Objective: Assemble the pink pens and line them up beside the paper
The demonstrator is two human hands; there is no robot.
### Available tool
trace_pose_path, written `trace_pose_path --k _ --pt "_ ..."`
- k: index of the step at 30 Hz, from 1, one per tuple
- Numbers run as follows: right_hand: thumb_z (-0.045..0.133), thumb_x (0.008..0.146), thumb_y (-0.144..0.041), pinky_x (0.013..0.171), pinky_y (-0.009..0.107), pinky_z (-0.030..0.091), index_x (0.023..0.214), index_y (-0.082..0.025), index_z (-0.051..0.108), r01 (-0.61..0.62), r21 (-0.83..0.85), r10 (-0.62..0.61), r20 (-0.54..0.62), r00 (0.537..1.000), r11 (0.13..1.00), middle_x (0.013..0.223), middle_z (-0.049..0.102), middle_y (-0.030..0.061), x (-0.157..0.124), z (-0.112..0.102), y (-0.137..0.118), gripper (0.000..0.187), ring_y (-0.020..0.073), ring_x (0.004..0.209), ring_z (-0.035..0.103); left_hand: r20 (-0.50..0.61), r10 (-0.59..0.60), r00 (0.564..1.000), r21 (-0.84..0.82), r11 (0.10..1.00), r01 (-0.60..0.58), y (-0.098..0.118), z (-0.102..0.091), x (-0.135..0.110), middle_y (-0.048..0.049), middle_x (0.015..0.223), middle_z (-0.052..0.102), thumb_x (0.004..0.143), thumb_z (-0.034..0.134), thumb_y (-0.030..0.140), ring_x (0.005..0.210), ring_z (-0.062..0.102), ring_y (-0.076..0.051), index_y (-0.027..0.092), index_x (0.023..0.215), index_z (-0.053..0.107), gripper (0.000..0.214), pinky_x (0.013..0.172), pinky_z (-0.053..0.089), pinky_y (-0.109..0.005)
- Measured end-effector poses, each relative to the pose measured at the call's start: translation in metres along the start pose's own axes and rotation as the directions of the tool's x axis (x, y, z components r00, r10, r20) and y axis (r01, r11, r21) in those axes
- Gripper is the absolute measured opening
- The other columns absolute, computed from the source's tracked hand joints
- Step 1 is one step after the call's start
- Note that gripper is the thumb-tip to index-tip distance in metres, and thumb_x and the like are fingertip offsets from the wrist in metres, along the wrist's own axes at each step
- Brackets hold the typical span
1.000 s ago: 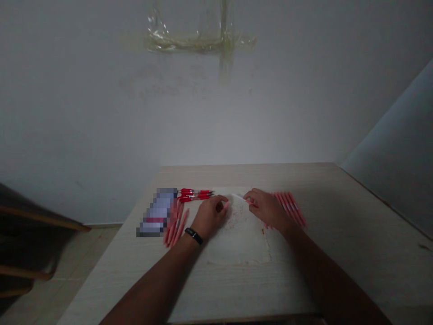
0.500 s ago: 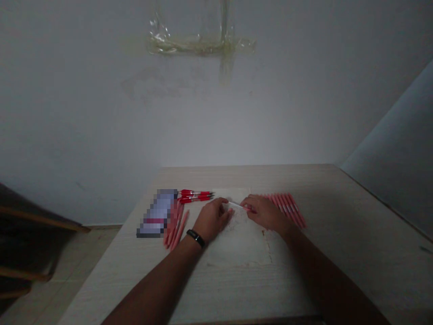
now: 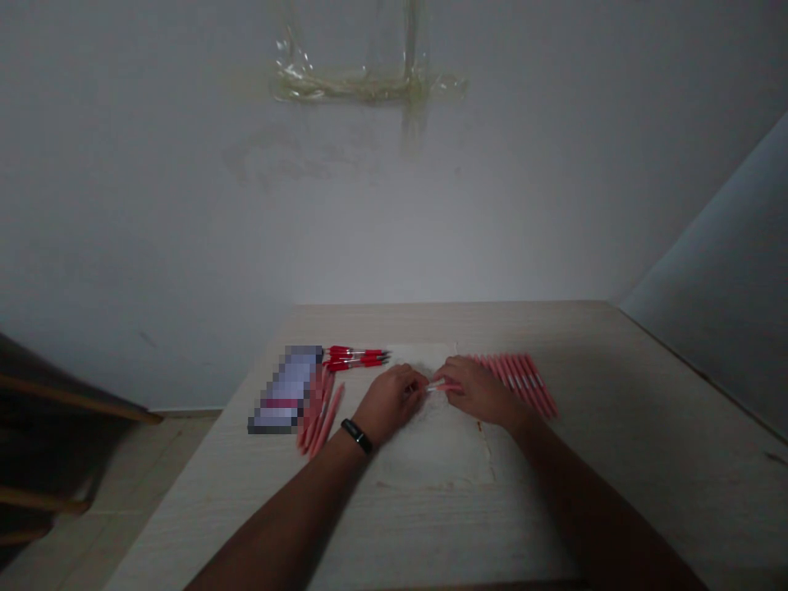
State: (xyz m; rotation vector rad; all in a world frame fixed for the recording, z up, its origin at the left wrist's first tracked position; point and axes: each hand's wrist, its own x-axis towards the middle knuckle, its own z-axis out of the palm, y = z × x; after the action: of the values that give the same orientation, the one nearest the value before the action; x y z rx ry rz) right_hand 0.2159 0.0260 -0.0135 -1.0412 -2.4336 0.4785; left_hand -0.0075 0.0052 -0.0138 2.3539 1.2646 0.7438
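While the R hand point(image 3: 478, 392) pinched a slim pale-pink plastic pen point(image 3: 442, 386) over the pale wood tabletop point(image 3: 621, 460), grip closed, the L hand point(image 3: 391, 402) sat just beside, grip unclear in dim view; pen light, stiff, best held mid-barrel.

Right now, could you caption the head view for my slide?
Right hand holds a pink pen beside the left hand over a paper sheet.

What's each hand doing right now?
Left hand: closed, anything in it hidden.
Right hand: closed, holding a thin pink pen part.
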Motion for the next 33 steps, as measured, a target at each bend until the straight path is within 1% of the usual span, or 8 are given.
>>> trace_pose_path --k 3,6,10,14,18,24,28,33 --pt "0.058 0.075 -0.001 0.085 0.031 0.04 0.091 -0.019 0.063 0.013 -0.019 -0.014 -0.041 0.999 1.0 0.092 0.063 0.0028 0.002 -0.001 -0.004 0.024 0.0185 0.093 0.057 0.02 -0.03 0.999 -0.019 0.999 0.031 0.003 -0.003 0.0 -0.0045 0.089 0.068 0.088 0.058 0.022 0.081 0.06 -0.016 0.019 0.091 0.069 0.012 0.073 0.043 -0.025" --pt "0.058 0.077 -0.002 0.084 0.032 0.039 0.085 -0.019 0.061 0.061 -0.045 -0.064 -0.061 0.996 0.997 0.089 0.062 0.0025 0.003 -0.003 -0.008 0.019 0.019 0.092 0.055 0.058 -0.051 0.997 -0.049 0.997 0.054 0.008 -0.006 0.001 -0.005 0.086 0.069 0.09 0.058 0.029 0.076 0.06 -0.016 0.019 0.09 0.071 0.017 0.067 0.041 -0.024" --pt "0.06 0.078 -0.002 0.085 0.034 0.039 0.086 -0.021 0.064 0.117 -0.084 -0.123 -0.067 0.99 0.99 0.089 0.061 0.0031 0.004 -0.004 -0.013 0.02 0.0206 0.094 0.053 0.098 -0.058 0.994 -0.071 0.995 0.065 0.011 -0.008 0.001 -0.0043 0.08 0.069 0.091 0.056 0.031 0.068 0.057 -0.014 0.018 0.088 0.071 0.02 0.062 0.037 -0.023" --pt "0.063 0.079 -0.003 0.084 0.034 0.038 0.089 -0.021 0.066 0.132 -0.112 -0.141 -0.074 0.987 0.985 0.091 0.06 0.0035 0.005 -0.005 -0.017 0.021 0.0211 0.095 0.051 0.075 -0.042 0.996 -0.068 0.997 0.048 0.011 -0.007 0.0 -0.0045 0.08 0.069 0.091 0.056 0.032 0.069 0.057 -0.014 0.017 0.088 0.07 0.021 0.062 0.038 -0.023" --pt "0.063 0.078 -0.002 0.084 0.035 0.038 0.092 -0.021 0.068 0.129 -0.121 -0.14 -0.088 0.986 0.984 0.093 0.06 0.0036 0.005 -0.007 -0.018 0.024 0.0212 0.096 0.05 0.057 -0.06 0.997 -0.04 0.997 0.063 0.009 -0.006 0.001 -0.0055 0.083 0.068 0.087 0.058 0.026 0.073 0.058 -0.015 0.017 0.085 0.07 0.015 0.064 0.039 -0.024" --pt "0.063 0.079 -0.002 0.084 0.036 0.039 0.092 -0.022 0.068 0.093 -0.128 -0.11 -0.139 0.984 0.987 0.093 0.06 0.0048 0.003 -0.013 -0.008 0.024 0.0226 0.097 0.051 0.018 -0.11 0.994 -0.014 0.994 0.11 0.005 -0.005 0.001 -0.0052 0.083 0.067 0.081 0.061 0.019 0.074 0.058 -0.016 0.017 0.083 0.069 0.008 0.065 0.04 -0.025" --pt "0.062 0.078 -0.002 0.084 0.037 0.039 0.091 -0.022 0.068 0.067 -0.144 -0.091 -0.168 0.982 0.987 0.093 0.061 0.0051 0.001 -0.02 0.001 0.024 0.023 0.097 0.052 0.005 -0.123 0.992 -0.009 0.992 0.123 0.002 -0.005 0.001 -0.0055 0.083 0.068 0.083 0.061 0.022 0.074 0.058 -0.016 0.018 0.084 0.07 0.009 0.066 0.04 -0.025" --pt "0.062 0.077 -0.003 0.085 0.038 0.039 0.093 -0.021 0.068 0.018 -0.165 -0.05 -0.191 0.98 0.986 0.094 0.062 0.0059 -0.001 -0.031 0.014 0.025 0.0237 0.096 0.053 -0.002 -0.152 0.988 0.013 0.988 0.152 0.003 -0.007 0.0 -0.0053 0.082 0.067 0.085 0.06 0.025 0.073 0.058 -0.015 0.018 0.083 0.069 0.012 0.064 0.038 -0.024"
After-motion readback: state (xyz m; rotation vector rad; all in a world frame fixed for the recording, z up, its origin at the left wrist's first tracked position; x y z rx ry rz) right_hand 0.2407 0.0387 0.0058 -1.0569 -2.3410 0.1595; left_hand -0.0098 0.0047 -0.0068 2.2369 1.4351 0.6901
